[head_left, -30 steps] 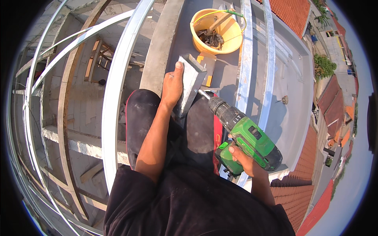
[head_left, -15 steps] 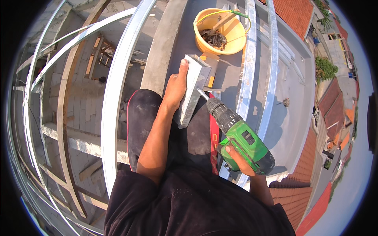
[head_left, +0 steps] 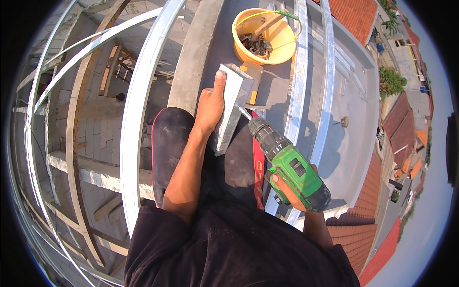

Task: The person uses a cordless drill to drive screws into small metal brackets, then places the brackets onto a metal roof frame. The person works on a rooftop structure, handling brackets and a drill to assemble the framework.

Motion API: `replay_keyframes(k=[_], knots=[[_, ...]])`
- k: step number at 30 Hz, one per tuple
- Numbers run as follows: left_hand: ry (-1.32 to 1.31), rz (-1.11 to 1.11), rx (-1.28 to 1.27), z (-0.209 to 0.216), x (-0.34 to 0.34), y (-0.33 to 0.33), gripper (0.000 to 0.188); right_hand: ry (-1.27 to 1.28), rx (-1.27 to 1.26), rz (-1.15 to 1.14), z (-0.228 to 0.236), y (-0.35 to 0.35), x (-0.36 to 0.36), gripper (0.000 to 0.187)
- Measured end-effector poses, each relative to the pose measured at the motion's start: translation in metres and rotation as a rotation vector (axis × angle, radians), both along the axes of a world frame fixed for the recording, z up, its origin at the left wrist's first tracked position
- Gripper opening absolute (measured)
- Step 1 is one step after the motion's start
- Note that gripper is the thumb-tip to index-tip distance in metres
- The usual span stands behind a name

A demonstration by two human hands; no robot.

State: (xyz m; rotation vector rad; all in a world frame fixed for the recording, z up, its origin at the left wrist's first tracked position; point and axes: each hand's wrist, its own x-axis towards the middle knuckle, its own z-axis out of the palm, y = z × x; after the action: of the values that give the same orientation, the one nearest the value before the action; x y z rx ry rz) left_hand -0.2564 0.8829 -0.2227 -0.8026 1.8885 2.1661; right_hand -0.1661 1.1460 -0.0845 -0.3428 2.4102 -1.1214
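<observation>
My left hand (head_left: 211, 107) is wrapped round a short metal channel piece (head_left: 233, 115), thumb along its top, tilted above my thighs. Its pale, dusty face points up toward me. My right hand (head_left: 292, 193) grips a green and black cordless drill (head_left: 296, 170) from behind. The drill's bit (head_left: 245, 113) meets the channel's right side; whether it has gone into the metal I cannot tell. Most of the right hand's fingers are hidden under the drill body.
A yellow bucket (head_left: 282, 45) with small metal bits and a wooden-handled tool stands ahead. Beyond the channel lies a brown and yellow box (head_left: 254, 79). Long metal trusses (head_left: 136, 115) run at both sides. A concrete ledge (head_left: 195, 57) borders a deep drop on the left.
The whole view has shifted slightly. Both hands keep their grips, and the drill bit stays against the channel piece.
</observation>
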Motion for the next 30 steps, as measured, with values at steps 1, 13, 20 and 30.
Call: replay_keyframes(k=[1,13,20,30], knots=[[0.004,-0.004,-0.031,0.003,0.001,0.000,0.092,-0.019,0.010,-0.005,0.000,0.001,0.001,0.049],[0.015,-0.023,-0.092,0.002,0.001,0.000,0.094,0.107,0.110,0.032,-0.005,0.005,0.008,0.052],[0.038,0.000,-0.108,0.010,0.002,0.002,0.093,0.217,0.071,0.071,-0.007,0.004,0.006,0.049],[0.051,0.036,-0.082,0.002,-0.001,0.004,0.089,0.092,0.086,0.033,-0.001,0.000,-0.001,0.046]])
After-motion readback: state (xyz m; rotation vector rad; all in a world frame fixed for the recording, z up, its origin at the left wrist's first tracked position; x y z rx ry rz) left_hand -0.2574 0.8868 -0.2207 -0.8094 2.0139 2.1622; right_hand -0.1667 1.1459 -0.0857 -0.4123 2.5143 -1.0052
